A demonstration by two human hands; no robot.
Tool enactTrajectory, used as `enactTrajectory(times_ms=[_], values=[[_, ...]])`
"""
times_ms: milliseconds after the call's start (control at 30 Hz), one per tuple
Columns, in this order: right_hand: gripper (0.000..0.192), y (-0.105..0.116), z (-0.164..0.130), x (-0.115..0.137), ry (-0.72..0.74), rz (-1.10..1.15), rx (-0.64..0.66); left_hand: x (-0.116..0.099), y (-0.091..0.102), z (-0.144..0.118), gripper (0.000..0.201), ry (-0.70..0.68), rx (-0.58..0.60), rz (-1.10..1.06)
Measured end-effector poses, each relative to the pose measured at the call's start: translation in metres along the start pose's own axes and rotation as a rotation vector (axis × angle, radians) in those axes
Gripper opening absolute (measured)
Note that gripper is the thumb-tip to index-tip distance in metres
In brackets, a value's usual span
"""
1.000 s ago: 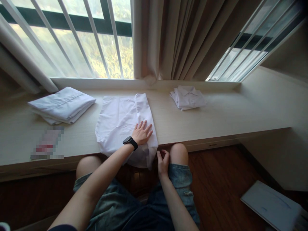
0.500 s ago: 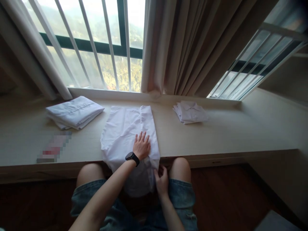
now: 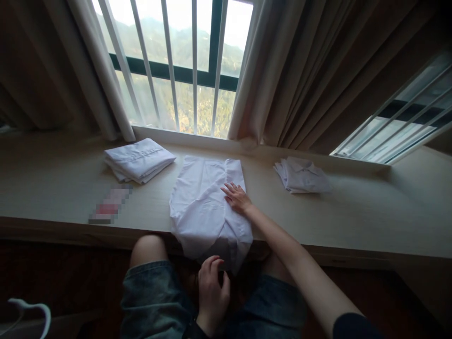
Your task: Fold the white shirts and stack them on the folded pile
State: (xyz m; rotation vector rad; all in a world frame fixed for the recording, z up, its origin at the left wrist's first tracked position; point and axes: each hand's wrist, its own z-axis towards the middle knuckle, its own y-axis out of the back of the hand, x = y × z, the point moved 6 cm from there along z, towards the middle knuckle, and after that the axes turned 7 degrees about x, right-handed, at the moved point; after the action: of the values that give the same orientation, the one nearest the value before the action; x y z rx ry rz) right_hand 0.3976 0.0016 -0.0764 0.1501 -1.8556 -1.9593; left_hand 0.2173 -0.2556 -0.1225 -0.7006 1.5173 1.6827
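A white shirt (image 3: 201,202), partly folded, lies on the pale ledge in front of me, its lower end hanging over the front edge between my knees. My right hand (image 3: 238,198) rests flat on the shirt's right side with the fingers spread. Just below the hanging end is my left hand (image 3: 213,287), its fingers loosely bent and the thumb apart, with nothing visible in it. A dark watch sits at its wrist, near the bottom of the view.
On the ledge (image 3: 356,212), a folded white cloth stack (image 3: 139,160) lies left and a folded collared shirt (image 3: 300,174) right. A blurred-out flat item (image 3: 110,205) is near the left front. Curtains (image 3: 282,70) and a barred window stand behind. A white curved object (image 3: 31,306) shows lower left.
My left hand has left the shirt's surface and drawn back below its hanging end. My right hand has gone from the hem up onto the shirt. The view has shifted left.
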Motion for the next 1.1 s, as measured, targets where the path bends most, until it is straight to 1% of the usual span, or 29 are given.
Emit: enactTrajectory(times_ms=[67, 100, 133, 200, 267, 333, 367, 433, 500, 533, 600, 667, 733, 800, 833, 933, 1033, 1100], values=[[0.049, -0.01, 0.019, -0.004, -0.008, -0.026, 0.059, -0.02, 0.008, 0.011, 0.032, -0.142, 0.038, 0.127], [0.049, -0.014, 0.024, -0.008, -0.032, -0.024, 0.077, -0.027, 0.015, 0.019, 0.036, -0.173, 0.041, 0.191], [0.048, -0.018, 0.027, -0.011, -0.06, -0.018, 0.087, -0.03, 0.024, 0.031, 0.039, -0.176, 0.031, 0.254], [0.048, -0.024, 0.025, -0.017, -0.113, -0.008, 0.094, -0.029, 0.046, 0.058, 0.046, -0.109, -0.025, 0.372], [0.049, -0.029, 0.016, -0.02, -0.178, 0.002, 0.085, -0.019, 0.068, 0.089, 0.052, 0.001, -0.096, 0.473], [0.051, -0.034, -0.001, -0.02, -0.291, 0.016, 0.038, -0.008, 0.081, 0.118, 0.055, 0.072, -0.117, 0.55], [0.052, -0.036, -0.012, -0.019, -0.359, 0.02, -0.001, -0.002, 0.084, 0.132, 0.055, 0.091, -0.1, 0.584], [0.054, -0.035, -0.037, -0.016, -0.469, 0.016, -0.084, 0.009, 0.082, 0.154, 0.056, 0.11, -0.041, 0.646], [0.054, -0.027, -0.055, -0.013, -0.484, -0.003, -0.114, 0.018, 0.076, 0.167, 0.058, 0.112, 0.011, 0.702], [0.053, -0.02, -0.06, -0.013, -0.451, -0.016, -0.107, 0.022, 0.073, 0.171, 0.059, 0.107, 0.023, 0.725], [0.051, 0.0, -0.057, -0.017, -0.328, -0.051, -0.061, 0.027, 0.068, 0.173, 0.06, 0.085, 0.021, 0.756], [0.048, 0.017, -0.044, -0.028, -0.176, -0.095, 0.022, 0.031, 0.066, 0.172, 0.062, 0.06, 0.009, 0.766], [0.048, 0.023, -0.027, -0.043, -0.064, -0.125, 0.125, 0.033, 0.066, 0.17, 0.062, 0.041, 0.013, 0.767], [0.049, 0.019, -0.014, -0.062, -0.032, -0.116, 0.191, 0.036, 0.067, 0.169, 0.061, 0.027, 0.031, 0.774], [0.05, 0.015, -0.009, -0.072, -0.039, -0.098, 0.195, 0.037, 0.067, 0.17, 0.061, 0.022, 0.041, 0.785], [0.05, -0.002, -0.005, -0.098, -0.093, -0.037, 0.143, 0.041, 0.066, 0.183, 0.064, 0.006, 0.087, 0.828], [0.05, -0.014, -0.016, -0.116, -0.205, -0.021, 0.09, 0.046, 0.061, 0.213, 0.067, -0.034, 0.16, 0.863], [0.052, -0.017, -0.032, -0.123, -0.341, -0.04, 0.057, 0.048, 0.054, 0.241, 0.068, -0.094, 0.228, 0.874]])
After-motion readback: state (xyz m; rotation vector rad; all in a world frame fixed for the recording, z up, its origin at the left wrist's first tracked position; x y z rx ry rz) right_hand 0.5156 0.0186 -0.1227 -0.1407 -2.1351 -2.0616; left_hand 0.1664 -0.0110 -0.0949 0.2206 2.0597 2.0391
